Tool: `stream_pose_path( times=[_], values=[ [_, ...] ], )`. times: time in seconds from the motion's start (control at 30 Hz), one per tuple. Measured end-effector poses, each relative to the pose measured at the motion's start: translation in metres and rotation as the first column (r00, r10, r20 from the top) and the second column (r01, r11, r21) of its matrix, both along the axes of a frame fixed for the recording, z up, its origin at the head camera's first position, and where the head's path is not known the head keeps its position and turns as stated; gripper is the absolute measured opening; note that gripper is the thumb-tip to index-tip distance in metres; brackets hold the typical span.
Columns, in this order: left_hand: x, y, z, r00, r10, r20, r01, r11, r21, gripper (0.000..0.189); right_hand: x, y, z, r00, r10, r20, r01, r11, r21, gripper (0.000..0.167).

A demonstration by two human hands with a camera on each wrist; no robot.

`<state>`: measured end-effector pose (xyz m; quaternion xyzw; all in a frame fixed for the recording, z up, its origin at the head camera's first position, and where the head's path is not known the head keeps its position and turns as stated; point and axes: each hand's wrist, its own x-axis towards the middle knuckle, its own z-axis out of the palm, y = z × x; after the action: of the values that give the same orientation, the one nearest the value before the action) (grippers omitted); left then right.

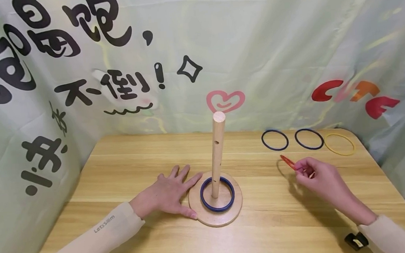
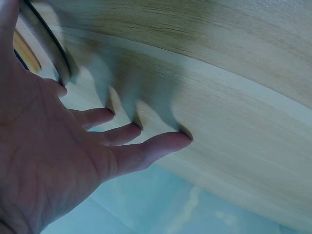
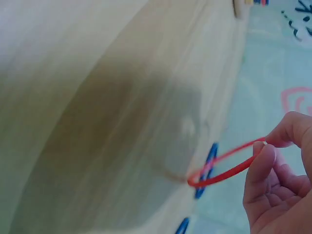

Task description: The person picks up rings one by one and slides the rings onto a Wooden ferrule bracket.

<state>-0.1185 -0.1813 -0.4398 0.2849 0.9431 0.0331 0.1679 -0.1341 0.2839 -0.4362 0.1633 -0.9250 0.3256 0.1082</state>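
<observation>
Pinching the red ring [image 1: 288, 162], tilted, in the right hand [image 1: 318, 177] above the bench [image 1: 268, 232], right of the post [image 1: 219, 153]; best levelled before any lowering. Resting the left hand [image 1: 169, 193] outspread at the round base's [image 1: 217, 220] edge; best pressed lightly for steadiness.

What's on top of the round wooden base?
On the base, a wooden peg stands with a blue ring around its foot; the left hand touches the rim. What lies directly under the ring is covered.

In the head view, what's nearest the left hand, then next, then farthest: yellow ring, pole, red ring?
1. Pole: just right of the left hand.
2. Red ring: farther right, pinched in the right hand.
3. Yellow ring: farthest right, near the back.
</observation>
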Motion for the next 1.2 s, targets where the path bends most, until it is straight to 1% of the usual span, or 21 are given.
stream_pose_path(
  times=[0.1, 0.23, 0.37, 0.5, 0.6, 0.63, 0.7, 0.8, 0.87, 0.93, 0.97, 1.03, 1.07, 1.13, 1.2],
  values=[
    [0.0, 0.001, 0.0, 1.0, -0.002, -0.002, 0.002, 1.0, 0.001, 0.124, 0.006, -0.011, 0.006, 0.998, 0.05, -0.046, -0.052, 0.998, -0.033, 0.021],
    [-0.001, 0.001, -0.001, 1.0, 0.003, -0.004, -0.003, 1.0, -0.017, 0.124, 0.013, -0.025, 0.016, 0.987, 0.115, -0.115, -0.123, 0.99, -0.066, 0.028],
    [-0.001, 0.001, -0.001, 1.0, -0.001, -0.006, 0.0, 1.0, -0.018, 0.124, 0.023, -0.039, 0.031, 0.971, 0.161, -0.176, -0.178, 0.98, -0.084, 0.035],
    [0.0, 0.001, 0.0, 1.0, -0.003, -0.004, 0.003, 1.0, -0.009, 0.124, 0.032, -0.051, 0.045, 0.954, 0.188, -0.233, -0.217, 0.971, -0.102, 0.039],
    [0.0, 0.001, 0.0, 1.0, 0.0, -0.001, 0.0, 1.0, -0.01, 0.124, 0.037, -0.059, 0.056, 0.936, 0.216, -0.279, -0.259, 0.957, -0.129, 0.042],
    [0.0, 0.001, -0.001, 1.0, 0.001, 0.0, -0.001, 1.0, -0.013, 0.124, 0.038, -0.062, 0.059, 0.928, 0.229, -0.292, -0.28, 0.949, -0.147, 0.044],
    [-0.001, 0.001, -0.001, 1.0, 0.001, -0.001, -0.001, 1.0, -0.017, 0.124, 0.04, -0.068, 0.067, 0.92, 0.255, -0.299, -0.318, 0.929, -0.188, 0.047],
    [-0.001, 0.0, -0.002, 1.0, 0.004, -0.001, -0.004, 1.0, -0.016, 0.124, 0.041, -0.078, 0.082, 0.893, 0.293, -0.341, -0.384, 0.893, -0.237, 0.048],
    [-0.001, 0.0, -0.002, 1.0, 0.007, -0.002, -0.007, 1.0, -0.012, 0.124, 0.041, -0.085, 0.093, 0.87, 0.313, -0.382, -0.428, 0.864, -0.266, 0.046],
    [-0.001, 0.0, -0.003, 1.0, 0.01, -0.002, -0.01, 1.0, -0.013, 0.124, 0.039, -0.092, 0.105, 0.837, 0.325, -0.439, -0.472, 0.835, -0.281, 0.042],
    [-0.001, 0.0, -0.003, 1.0, 0.011, -0.002, -0.011, 1.0, -0.015, 0.124, 0.038, -0.095, 0.111, 0.825, 0.327, -0.46, -0.49, 0.82, -0.295, 0.04],
    [-0.001, 0.0, -0.003, 1.0, 0.011, -0.003, -0.011, 1.0, -0.015, 0.124, 0.037, -0.101, 0.122, 0.809, 0.335, -0.484, -0.527, 0.777, -0.345, 0.036],
    [-0.001, 0.0, -0.003, 1.0, 0.01, -0.003, -0.01, 1.0, -0.014, 0.124, 0.037, -0.104, 0.127, 0.807, 0.335, -0.486, -0.539, 0.755, -0.374, 0.035],
    [-0.001, -0.001, -0.003, 1.0, 0.009, -0.001, -0.009, 1.0, -0.011, 0.124, 0.037, -0.11, 0.137, 0.814, 0.328, -0.479, -0.547, 0.712, -0.441, 0.032],
    [-0.001, -0.001, -0.004, 1.0, 0.009, 0.002, -0.009, 1.0, -0.007, 0.124, 0.037, -0.117, 0.144, 0.831, 0.322, -0.453, -0.539, 0.664, -0.518, 0.03]
  ],
)
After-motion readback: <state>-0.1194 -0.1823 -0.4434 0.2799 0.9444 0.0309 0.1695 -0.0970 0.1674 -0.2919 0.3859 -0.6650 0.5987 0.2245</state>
